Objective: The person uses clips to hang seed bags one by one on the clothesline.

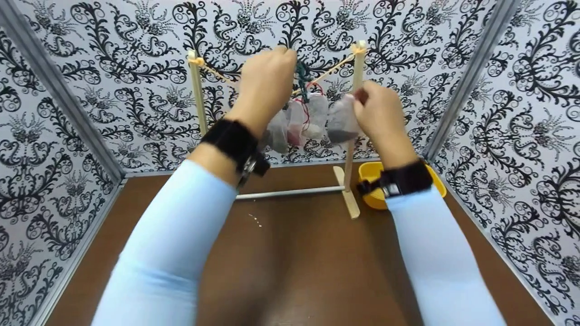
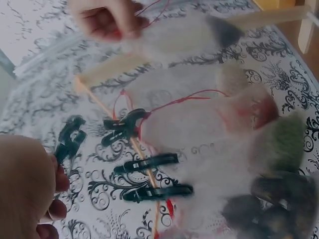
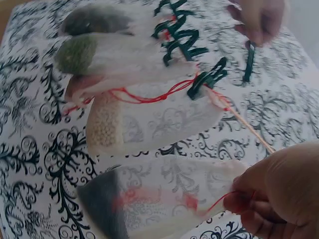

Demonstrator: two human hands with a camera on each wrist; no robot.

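My left hand (image 1: 267,74) is raised over the sagging cord (image 1: 333,71) and pinches a dark green clothespin (image 2: 70,139), apart from the cord. To its right, my right hand (image 1: 383,108) grips the gathered top and red drawstring of a sheer drawstring bag (image 3: 164,199) with dark contents at its bottom. Several similar bags (image 1: 315,115) hang from the cord under green clothespins (image 2: 147,163). Their contents look pale and grainy, reddish, green, and dark and lumpy. In the head view the left hand hides part of the cord.
The cord is tied between two wooden posts (image 1: 197,90) of a stand with a white crossbar (image 1: 290,194). A yellow container (image 1: 369,170) stands behind my right wrist on the brown table (image 1: 294,253). Patterned panels (image 1: 149,27) enclose the back and sides. Small pale flecks lie on the table.
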